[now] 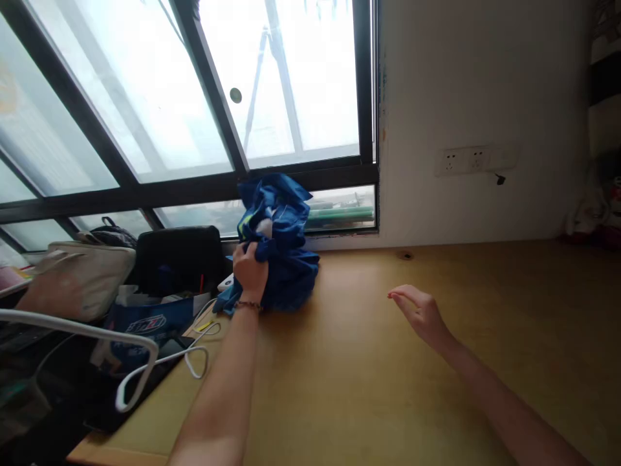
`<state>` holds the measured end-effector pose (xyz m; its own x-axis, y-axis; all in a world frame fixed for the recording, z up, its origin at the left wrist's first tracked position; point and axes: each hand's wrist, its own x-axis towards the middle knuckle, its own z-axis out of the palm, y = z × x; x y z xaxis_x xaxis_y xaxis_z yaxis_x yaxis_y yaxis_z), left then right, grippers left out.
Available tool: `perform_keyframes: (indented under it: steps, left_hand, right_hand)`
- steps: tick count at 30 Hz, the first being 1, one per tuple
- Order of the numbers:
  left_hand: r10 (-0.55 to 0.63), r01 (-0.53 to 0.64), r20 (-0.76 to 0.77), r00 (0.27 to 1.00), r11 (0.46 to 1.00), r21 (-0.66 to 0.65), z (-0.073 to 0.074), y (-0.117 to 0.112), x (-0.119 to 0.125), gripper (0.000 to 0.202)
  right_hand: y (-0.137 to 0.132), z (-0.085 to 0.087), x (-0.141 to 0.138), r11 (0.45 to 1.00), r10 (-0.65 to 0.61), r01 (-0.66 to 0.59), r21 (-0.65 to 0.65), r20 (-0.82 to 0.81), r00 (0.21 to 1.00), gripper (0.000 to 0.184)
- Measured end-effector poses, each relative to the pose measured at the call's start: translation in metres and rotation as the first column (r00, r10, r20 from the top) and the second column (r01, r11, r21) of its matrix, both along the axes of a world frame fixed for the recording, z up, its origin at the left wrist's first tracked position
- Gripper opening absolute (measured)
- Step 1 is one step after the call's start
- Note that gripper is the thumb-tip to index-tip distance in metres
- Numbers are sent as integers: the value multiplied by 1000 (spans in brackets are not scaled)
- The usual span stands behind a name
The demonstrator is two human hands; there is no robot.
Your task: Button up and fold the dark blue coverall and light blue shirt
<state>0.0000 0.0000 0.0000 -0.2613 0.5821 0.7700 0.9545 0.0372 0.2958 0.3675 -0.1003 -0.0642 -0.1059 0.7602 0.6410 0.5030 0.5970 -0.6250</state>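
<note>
My left hand (251,268) is closed on a crumpled blue garment (291,278), bunched up at the back of the wooden table (359,375) against the window. The garment has a yellow-green stripe and a small white patch showing in its folds; its exact cut cannot be made out. A beaded bracelet (248,305) circles my left wrist. To the right, my right hand (421,313) hovers over the tabletop, apart from the garment. Its thumb and fingers meet in a pinch, with a tiny red spot at the tips that I cannot make out.
At the left are a beige bag (80,278), a black chair-back-like panel (179,259), a blue printed bag (150,327) and a white curved bar (87,330). A white cable (198,349) loops over the table's left edge. Wall sockets (463,160) sit at the right, above the table.
</note>
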Motion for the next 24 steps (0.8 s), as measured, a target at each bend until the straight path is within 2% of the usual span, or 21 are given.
perform_keyframes:
  steps: [1, 3, 4, 6, 8, 11, 12, 14, 15, 16, 17, 18, 19, 20, 21, 23, 24]
  left_hand:
    - [86, -77, 38, 996, 980, -186, -22, -5, -7, 25]
    - [140, -112, 71, 988, 945, -309, -57, -15, -18, 23]
    - [157, -123, 73, 985, 929, -349, -69, -19, -22, 23]
    - [161, -128, 48, 986, 905, -407, -82, -23, -29, 25]
    - [160, -135, 12, 987, 873, -469, -82, -23, -30, 30]
    - [205, -193, -31, 978, 841, -505, -71, -24, -19, 41]
    - [225, -221, -50, 973, 849, -480, -67, -27, -10, 47]
    - [210, -228, -88, 974, 899, -374, -59, -36, 15, 56]
    - [148, -172, -101, 984, 935, -309, -56, -43, 32, 59]
    - [38, -64, -104, 994, 964, -259, -55, -50, 50, 59]
    - [-110, 86, -93, 990, 970, -229, -55, -59, 70, 56]
    - [-281, 262, -68, 957, 941, -212, -58, -67, 90, 53]
    - [-462, 447, -27, 887, 870, -208, -62, -76, 110, 50]
    - [-630, 622, 34, 776, 753, -214, -68, -85, 127, 49]
    - [-758, 760, 112, 642, 611, -221, -76, -94, 143, 49]
    - [-890, 916, 255, 378, 318, -246, -94, -107, 165, 44]
    - [-911, 945, 309, 274, 196, -261, -102, -112, 171, 41]
  right_hand:
    - [0, -2, -2, 1000, 13, -12, -14, 23, 1000, 22]
    - [-1, -5, -4, 998, 43, -40, -40, 76, 996, 22]
    - [-1, -6, -6, 997, 60, -54, -53, 104, 993, 23]
    - [0, -11, -7, 994, 86, -75, -74, 167, 982, 25]
    - [2, -19, -8, 994, 91, -74, -81, 232, 968, 26]
    - [8, -38, -8, 997, 65, -48, -59, 331, 941, 26]
    - [10, -45, -8, 998, 56, -43, -45, 362, 931, 26]
    - [14, -55, -9, 999, 44, -42, -13, 413, 910, 25]
    - [14, -58, -10, 999, 39, -46, 5, 428, 903, 25]
    - [13, -59, -12, 998, 36, -51, 23, 434, 900, 24]
    - [11, -58, -15, 997, 37, -60, 40, 433, 900, 24]
    - [8, -57, -18, 995, 48, -79, 55, 430, 902, 24]
    - [3, -55, -23, 992, 70, -108, 66, 428, 901, 26]
    - [-2, -54, -29, 987, 102, -146, 73, 427, 899, 28]
    - [-8, -54, -35, 977, 149, -200, 75, 434, 889, 31]
    - [-19, -60, -47, 948, 246, -309, 73, 449, 859, 35]
    - [-23, -65, -52, 934, 283, -351, 72, 454, 845, 38]
